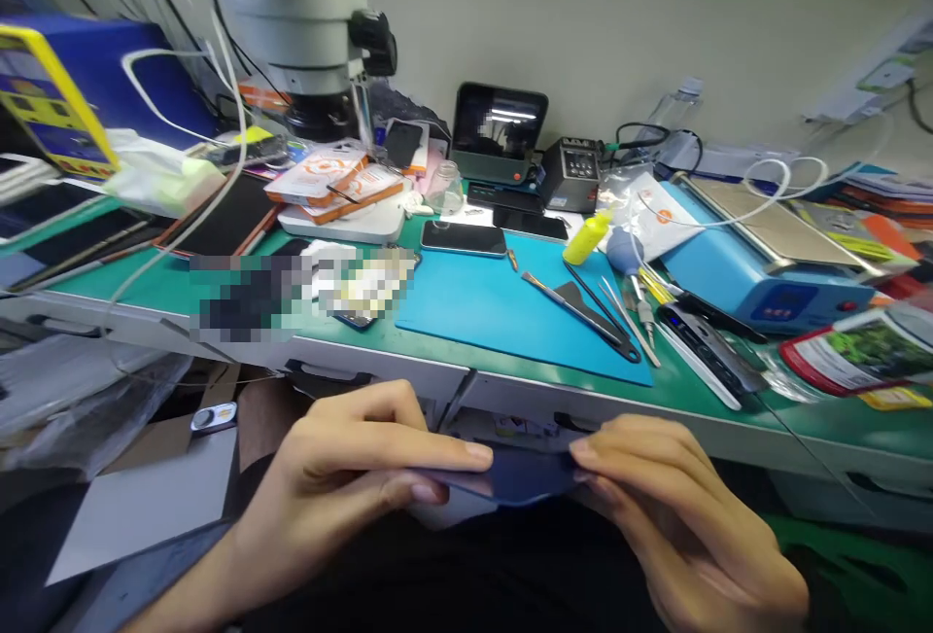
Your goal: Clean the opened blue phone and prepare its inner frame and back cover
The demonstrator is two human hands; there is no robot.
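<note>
A thin dark slab with rounded corners, most likely a phone (526, 475), is held nearly level in front of my body, below the bench edge. My left hand (368, 453) pinches its left end, thumb underneath and forefinger stretched along the top. At the opposite end, my right hand (667, 492) grips the edge between thumb and fingertips. The phone's underside is mostly hidden. Beyond the hands, a blue mat (466, 302) lies on the green bench, with a brush (583, 315) and tweezers (631, 320) on it.
A microscope (298, 30) overhangs the bench's left side. Another phone (464, 238) lies at the mat's back edge. A yellow bottle (587, 237) and a blue machine (773, 283) stand to the right. White drawers (394, 366) run under the benchtop.
</note>
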